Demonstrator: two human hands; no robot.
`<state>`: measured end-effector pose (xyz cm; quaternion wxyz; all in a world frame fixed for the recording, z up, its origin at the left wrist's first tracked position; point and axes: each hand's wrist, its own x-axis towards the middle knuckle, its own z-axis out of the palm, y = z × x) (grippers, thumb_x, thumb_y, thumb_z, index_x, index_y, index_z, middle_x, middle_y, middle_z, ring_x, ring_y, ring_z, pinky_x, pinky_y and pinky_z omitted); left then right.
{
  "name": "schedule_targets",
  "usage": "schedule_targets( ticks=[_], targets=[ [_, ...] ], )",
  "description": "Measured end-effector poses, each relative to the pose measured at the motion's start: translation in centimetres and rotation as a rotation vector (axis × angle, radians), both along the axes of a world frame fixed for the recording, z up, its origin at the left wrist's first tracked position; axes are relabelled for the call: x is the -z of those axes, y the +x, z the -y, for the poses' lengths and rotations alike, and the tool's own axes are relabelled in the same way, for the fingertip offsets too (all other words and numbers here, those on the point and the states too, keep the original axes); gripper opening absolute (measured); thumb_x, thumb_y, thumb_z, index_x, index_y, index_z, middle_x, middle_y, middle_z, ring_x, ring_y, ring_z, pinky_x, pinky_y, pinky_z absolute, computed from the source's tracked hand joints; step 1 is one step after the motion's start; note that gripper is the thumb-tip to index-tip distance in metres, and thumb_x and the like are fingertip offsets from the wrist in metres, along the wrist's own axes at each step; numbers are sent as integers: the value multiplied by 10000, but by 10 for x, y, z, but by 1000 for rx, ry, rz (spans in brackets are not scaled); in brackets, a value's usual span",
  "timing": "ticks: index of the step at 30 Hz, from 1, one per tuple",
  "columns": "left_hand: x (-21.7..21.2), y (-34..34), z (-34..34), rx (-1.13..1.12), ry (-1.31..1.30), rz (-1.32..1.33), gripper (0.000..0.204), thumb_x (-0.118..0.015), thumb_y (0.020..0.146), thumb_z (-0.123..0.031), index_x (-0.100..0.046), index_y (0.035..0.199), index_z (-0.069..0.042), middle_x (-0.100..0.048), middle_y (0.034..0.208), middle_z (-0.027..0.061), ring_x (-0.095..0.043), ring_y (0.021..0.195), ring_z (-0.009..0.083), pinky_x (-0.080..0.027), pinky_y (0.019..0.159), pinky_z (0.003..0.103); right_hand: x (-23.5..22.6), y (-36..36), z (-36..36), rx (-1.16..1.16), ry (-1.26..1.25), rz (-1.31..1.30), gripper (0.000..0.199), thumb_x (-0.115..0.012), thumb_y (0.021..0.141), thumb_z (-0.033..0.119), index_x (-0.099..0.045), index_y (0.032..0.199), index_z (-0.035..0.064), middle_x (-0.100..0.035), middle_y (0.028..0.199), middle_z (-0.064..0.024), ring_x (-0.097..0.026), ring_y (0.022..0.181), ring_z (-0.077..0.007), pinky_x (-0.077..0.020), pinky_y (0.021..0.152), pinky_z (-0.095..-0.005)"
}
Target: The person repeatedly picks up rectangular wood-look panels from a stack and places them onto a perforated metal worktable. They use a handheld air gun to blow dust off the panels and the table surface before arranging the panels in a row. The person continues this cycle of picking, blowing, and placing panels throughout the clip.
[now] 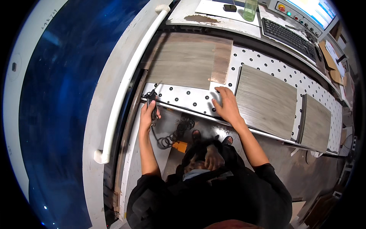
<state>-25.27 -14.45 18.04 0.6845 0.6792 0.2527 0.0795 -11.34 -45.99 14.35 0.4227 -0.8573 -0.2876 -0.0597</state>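
My left hand (145, 116) is closed round a black air blow gun (151, 95), its thin nozzle pointing up toward the near edge of a grey wood-grain panel (181, 63). A black coiled hose (185, 125) hangs below that hand. At the panel's right end lies a browner strip (222, 63); whether it is a separate piece, I cannot tell. My right hand (228, 105) is held over the white table (196, 97) just below this end, fingers apart and holding nothing.
Stacked grey panels (267, 99) and a smaller stack (316, 124) occupy the table's right side. A white tubular rail (131, 74) borders a blue-windowed machine at left. Behind are a keyboard (288, 38), a green bottle (249, 10) and a control panel (295, 16) with buttons.
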Motion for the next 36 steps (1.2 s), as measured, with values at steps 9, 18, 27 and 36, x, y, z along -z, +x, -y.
schedule_targets(
  ticks=[9,18,27,36],
  targets=[
    [-97,-68,5,-723,1010,307,334,-617,999,-246,-571,1208,11,-649,933,93,-594,824,187,-488,772,318,43,9,34,23,-82,95,302,-675,827,85,-638,1121,26,-617,1156,-165,-541,1144,-357,-410,1016,-459],
    [-62,-127,0,-1178,1600,-69,707,-658,946,-352,-388,1434,83,-487,1341,294,-456,1261,427,-342,1087,537,43,10,28,-12,-190,133,299,-670,832,110,-652,1121,36,-655,1094,-152,-576,1073,-347,-399,1018,-469],
    [-11,50,16,-175,1154,422,417,-639,915,-204,-591,1296,-44,-586,1290,172,-521,1228,364,-368,1077,466,62,16,-33,100,-323,-134,728,-668,838,292,-395,1449,5,-436,1429,-307,-376,1361,-470,-315,1126,-539],
    [133,145,-126,103,1094,80,697,-765,836,-286,-482,1422,-36,-544,1367,278,-508,1261,443,-396,1066,487,69,17,-111,338,-135,-319,849,-657,847,392,-317,1471,-72,-445,1390,-328,-407,1324,-448,-312,1096,-563]
  ],
)
